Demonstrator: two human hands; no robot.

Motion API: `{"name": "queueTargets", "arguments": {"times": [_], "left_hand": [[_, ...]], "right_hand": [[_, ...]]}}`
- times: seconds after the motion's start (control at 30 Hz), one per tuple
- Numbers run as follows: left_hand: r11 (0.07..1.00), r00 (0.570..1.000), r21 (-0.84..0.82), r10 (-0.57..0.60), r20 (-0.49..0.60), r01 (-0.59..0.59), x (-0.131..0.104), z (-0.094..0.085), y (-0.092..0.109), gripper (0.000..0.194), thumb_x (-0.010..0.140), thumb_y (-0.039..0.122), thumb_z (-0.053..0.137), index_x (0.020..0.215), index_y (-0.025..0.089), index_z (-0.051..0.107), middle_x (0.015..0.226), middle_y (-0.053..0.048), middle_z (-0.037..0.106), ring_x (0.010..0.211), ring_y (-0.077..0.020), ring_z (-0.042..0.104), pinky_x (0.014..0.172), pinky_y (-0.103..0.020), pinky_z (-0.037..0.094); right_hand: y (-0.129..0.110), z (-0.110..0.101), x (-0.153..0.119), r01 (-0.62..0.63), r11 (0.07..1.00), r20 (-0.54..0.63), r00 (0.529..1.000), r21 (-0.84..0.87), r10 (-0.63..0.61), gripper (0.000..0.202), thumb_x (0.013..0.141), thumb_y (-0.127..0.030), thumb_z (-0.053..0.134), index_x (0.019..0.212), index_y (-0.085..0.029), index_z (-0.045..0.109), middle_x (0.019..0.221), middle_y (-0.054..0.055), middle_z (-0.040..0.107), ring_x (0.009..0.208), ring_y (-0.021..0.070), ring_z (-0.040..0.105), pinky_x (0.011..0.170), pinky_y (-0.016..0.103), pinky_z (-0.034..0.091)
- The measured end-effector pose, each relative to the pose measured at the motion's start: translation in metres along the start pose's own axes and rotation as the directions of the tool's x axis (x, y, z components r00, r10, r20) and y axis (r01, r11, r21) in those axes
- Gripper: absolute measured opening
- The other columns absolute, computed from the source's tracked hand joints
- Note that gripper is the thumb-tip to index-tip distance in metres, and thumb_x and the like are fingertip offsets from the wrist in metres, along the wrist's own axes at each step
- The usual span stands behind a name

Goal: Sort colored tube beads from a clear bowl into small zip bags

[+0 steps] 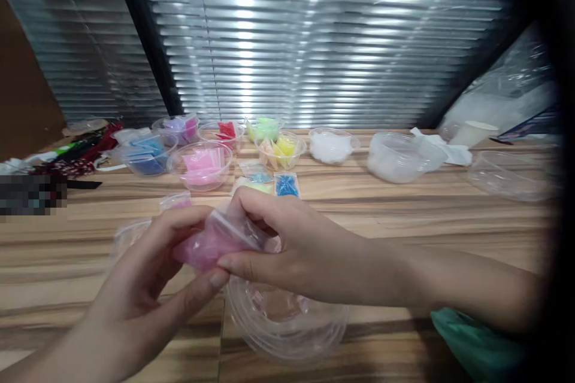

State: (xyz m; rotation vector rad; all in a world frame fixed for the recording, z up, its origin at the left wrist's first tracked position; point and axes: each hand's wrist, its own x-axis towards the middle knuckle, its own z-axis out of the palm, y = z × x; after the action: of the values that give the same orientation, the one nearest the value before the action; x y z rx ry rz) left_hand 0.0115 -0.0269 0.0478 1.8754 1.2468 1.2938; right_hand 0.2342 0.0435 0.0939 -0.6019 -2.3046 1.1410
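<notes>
Between my two hands is a small clear zip bag (209, 246) with pink contents. My left hand (153, 287) grips its left side, thumb below and fingers behind. My right hand (287, 245) pinches the bag's right end, near the white zip strip. Below my right hand stands a clear round plastic bowl (287, 344), with something pinkish and shiny inside, partly hidden by the hand. Just beyond my hands lie small bags, one with blue contents (286, 185) and one with pink contents (176, 200).
Along the back stand clear bowls of coloured packets, including a pink one (200, 166) and a blue one (147, 154). A bowl of white material (332, 146) and stacked bowls (399, 158) are farther right. A green bag (476, 338) is at the lower right.
</notes>
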Motion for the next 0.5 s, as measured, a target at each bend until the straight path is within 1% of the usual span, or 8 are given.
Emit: {"name": "queueTargets", "arguments": {"times": [0.03,0.1,0.17,0.23,0.3,0.37,0.43,0.5], "left_hand": [[1.0,1.0,-0.012,0.002,0.005,-0.002,0.003,0.002,-0.002,0.036,0.089,0.034,0.077,0.123,0.043,0.066,0.099,0.003,0.073,0.081,-0.0158,0.073,0.067,-0.019,0.066],[1.0,0.999,-0.025,0.014,-0.033,-0.015,0.007,0.002,-0.008,0.034,0.089,0.035,0.078,0.12,0.042,0.066,0.093,0.004,0.073,0.072,-0.0136,0.071,0.058,-0.016,0.063],[1.0,0.999,-0.014,0.027,-0.035,-0.027,0.009,0.0,-0.016,0.036,0.089,0.034,0.079,0.121,0.041,0.066,0.088,0.003,0.073,0.067,-0.0138,0.071,0.052,-0.016,0.061],[0.999,0.999,0.014,0.045,0.012,-0.045,0.009,-0.004,-0.024,0.041,0.09,0.032,0.077,0.128,0.04,0.064,0.093,0.0,0.074,0.068,-0.0159,0.072,0.052,-0.02,0.063],[0.995,0.995,0.051,0.086,0.046,-0.088,0.009,-0.007,-0.031,0.049,0.094,0.027,0.073,0.139,0.04,0.058,0.112,-0.003,0.074,0.085,-0.0195,0.075,0.063,-0.025,0.068],[0.979,0.982,0.099,0.171,0.086,-0.179,0.011,-0.01,-0.036,0.057,0.096,0.022,0.069,0.147,0.04,0.052,0.134,-0.006,0.066,0.115,-0.024,0.07,0.088,-0.033,0.068],[0.937,0.946,0.141,0.307,0.106,-0.32,0.016,-0.014,-0.038,0.062,0.096,0.015,0.066,0.15,0.039,0.05,0.148,-0.006,0.055,0.138,-0.0257,0.055,0.112,-0.04,0.056],[0.874,0.89,0.171,0.446,0.09,-0.455,0.02,-0.017,-0.037,0.065,0.094,0.007,0.066,0.149,0.04,0.054,0.152,-0.004,0.048,0.14,-0.0238,0.051,0.119,-0.041,0.049]], "right_hand": [[0.001,0.0,0.005,-0.026,0.998,0.026,0.999,0.059,0.025,0.021,0.094,-0.034,0.07,0.093,-0.02,0.055,0.087,-0.004,0.06,0.074,0.0093,0.055,0.06,0.023,0.04],[0.005,-0.003,0.014,-0.057,0.987,0.069,0.996,0.151,0.047,0.018,0.095,-0.035,0.067,0.096,-0.019,0.059,0.091,-0.002,0.061,0.08,0.0112,0.056,0.067,0.025,0.042],[0.009,-0.008,0.019,-0.067,0.978,0.121,0.992,0.198,0.043,0.02,0.097,-0.035,0.065,0.09,-0.017,0.061,0.084,-0.002,0.059,0.077,0.011,0.053,0.067,0.025,0.041],[0.013,-0.013,0.021,-0.085,0.972,0.161,0.986,0.22,0.05,0.025,0.097,-0.033,0.065,0.081,-0.016,0.059,0.074,-0.004,0.053,0.068,0.0096,0.047,0.062,0.025,0.038],[0.017,-0.015,0.022,-0.121,0.963,0.171,0.982,0.239,0.081,0.028,0.094,-0.033,0.071,0.075,-0.016,0.057,0.068,-0.005,0.05,0.063,0.0084,0.044,0.057,0.024,0.035],[0.018,-0.015,0.023,-0.168,0.942,0.175,0.977,0.292,0.12,0.033,0.089,-0.035,0.076,0.071,-0.017,0.056,0.064,-0.006,0.049,0.059,0.0075,0.043,0.053,0.023,0.033],[0.017,-0.012,0.026,-0.208,0.92,0.185,0.971,0.331,0.153,0.038,0.085,-0.038,0.081,0.068,-0.017,0.054,0.06,-0.008,0.047,0.057,0.0069,0.04,0.051,0.023,0.03],[0.016,-0.007,0.029,-0.228,0.909,0.218,0.963,0.348,0.158,0.041,0.083,-0.041,0.083,0.068,-0.017,0.053,0.061,-0.008,0.046,0.057,0.0067,0.039,0.05,0.023,0.029]]}}
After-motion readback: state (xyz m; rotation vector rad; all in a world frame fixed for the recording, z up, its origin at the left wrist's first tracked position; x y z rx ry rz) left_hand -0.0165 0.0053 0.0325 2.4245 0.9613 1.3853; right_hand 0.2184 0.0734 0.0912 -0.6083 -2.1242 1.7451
